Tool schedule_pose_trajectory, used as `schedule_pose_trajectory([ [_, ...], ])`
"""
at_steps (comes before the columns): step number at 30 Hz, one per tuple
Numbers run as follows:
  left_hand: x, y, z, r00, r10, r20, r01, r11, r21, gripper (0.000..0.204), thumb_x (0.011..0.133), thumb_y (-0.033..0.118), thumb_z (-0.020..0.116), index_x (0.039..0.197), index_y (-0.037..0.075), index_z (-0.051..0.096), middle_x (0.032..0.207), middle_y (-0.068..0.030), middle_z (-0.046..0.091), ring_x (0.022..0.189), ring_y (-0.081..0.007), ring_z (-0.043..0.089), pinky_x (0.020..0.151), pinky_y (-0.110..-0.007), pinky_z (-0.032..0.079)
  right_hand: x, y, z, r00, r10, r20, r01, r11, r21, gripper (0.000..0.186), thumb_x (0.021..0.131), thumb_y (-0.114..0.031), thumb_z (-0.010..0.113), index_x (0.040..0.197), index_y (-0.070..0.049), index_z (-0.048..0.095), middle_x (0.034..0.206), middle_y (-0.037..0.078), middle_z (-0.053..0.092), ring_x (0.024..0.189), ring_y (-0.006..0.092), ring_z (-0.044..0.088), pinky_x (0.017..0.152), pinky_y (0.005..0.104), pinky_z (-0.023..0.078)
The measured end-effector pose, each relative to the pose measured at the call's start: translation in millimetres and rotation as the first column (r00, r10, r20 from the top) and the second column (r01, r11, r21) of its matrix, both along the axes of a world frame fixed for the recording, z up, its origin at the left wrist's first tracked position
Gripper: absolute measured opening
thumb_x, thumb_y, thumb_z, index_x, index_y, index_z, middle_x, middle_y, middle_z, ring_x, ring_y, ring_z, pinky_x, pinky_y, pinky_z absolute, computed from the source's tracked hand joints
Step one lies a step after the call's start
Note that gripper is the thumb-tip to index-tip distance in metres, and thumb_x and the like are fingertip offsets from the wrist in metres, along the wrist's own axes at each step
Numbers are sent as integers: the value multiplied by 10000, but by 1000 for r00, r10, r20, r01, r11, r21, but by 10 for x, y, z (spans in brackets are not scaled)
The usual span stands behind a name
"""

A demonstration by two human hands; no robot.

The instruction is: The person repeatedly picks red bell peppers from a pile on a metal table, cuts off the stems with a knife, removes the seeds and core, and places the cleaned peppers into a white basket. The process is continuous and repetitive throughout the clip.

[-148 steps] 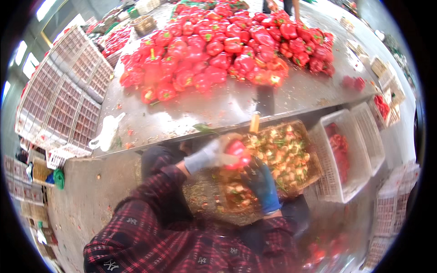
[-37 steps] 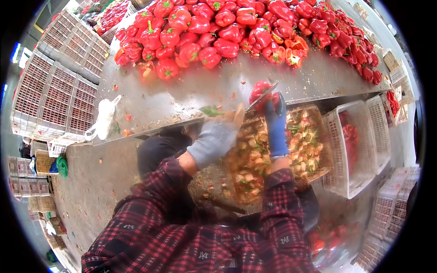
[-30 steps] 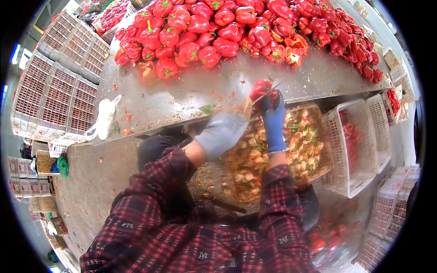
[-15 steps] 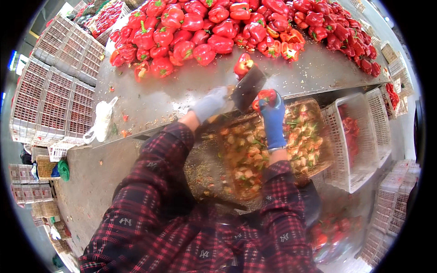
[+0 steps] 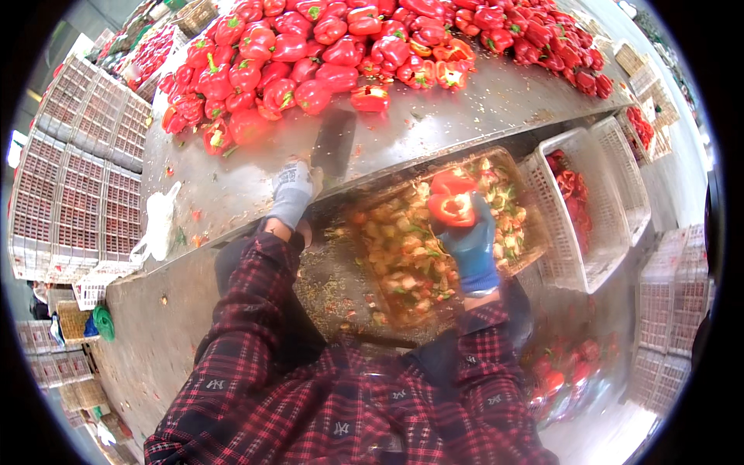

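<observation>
We see the right hand [image 5: 471, 246], in a blue glove, gripping a hollow, cut red bell pepper [image 5: 443, 208] above a brown basket [image 5: 533, 217] filled with pale pepper cores [image 5: 403, 263]. The pepper's cut opening faces up towards us; its long axis we cannot tell. This forearm comes from below, and the fingers point away from our body. The left hand [image 5: 293, 188], in a grey glove, stretches forward over the grey metal desk [image 5: 248, 186], at the handle of a broad dark-bladed knife [image 5: 335, 143]; whether the fingers are closed, we cannot tell. The blade points away from us, slightly rightward, towards the heap of red bell peppers [image 5: 310, 62].
</observation>
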State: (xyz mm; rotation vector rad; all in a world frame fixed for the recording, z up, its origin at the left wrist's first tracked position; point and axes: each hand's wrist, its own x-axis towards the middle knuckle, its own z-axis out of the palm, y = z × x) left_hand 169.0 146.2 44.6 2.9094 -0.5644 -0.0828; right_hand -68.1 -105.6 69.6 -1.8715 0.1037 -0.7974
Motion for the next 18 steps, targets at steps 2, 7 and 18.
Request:
schedule_pose_trajectory([
  [2, -175, -186, 272, 999, -16, 44, 11, 993, 120, 474, 858, 290, 561, 1259, 37, 546, 1135, -223, 643, 1017, -418, 619, 902, -476, 491, -194, 22, -17, 1000, -1, 13, 1, 999, 38, 464, 869, 27, 648, 1296, 54, 467, 1178, 160, 600, 1057, 229, 616, 848, 334, 556],
  [7, -1048, -849, 265, 777, -531, 340, 610, 768, -196, 327, 871, 290, 608, 1143, 112, 648, 1162, -133, 638, 1082, -310, 609, 930, -420, 505, -505, 123, -244, 992, -1, -127, 36, 960, 278, 447, 856, -6, 675, 1267, 41, 505, 1169, 174, 621, 1071, 244, 626, 856, 349, 545],
  [18, -2071, -1457, -786, 790, -497, -358, 199, 762, -617, 410, 934, 288, 576, 1296, 99, 532, 1063, -156, 670, 883, -321, 660, 716, -422, 525, -768, 271, -482, 989, -93, -117, 130, 925, 358, 453, 1009, -278, 475, 1358, 11, 472, 1284, 131, 543, 1165, 213, 522, 977, 329, 432],
])
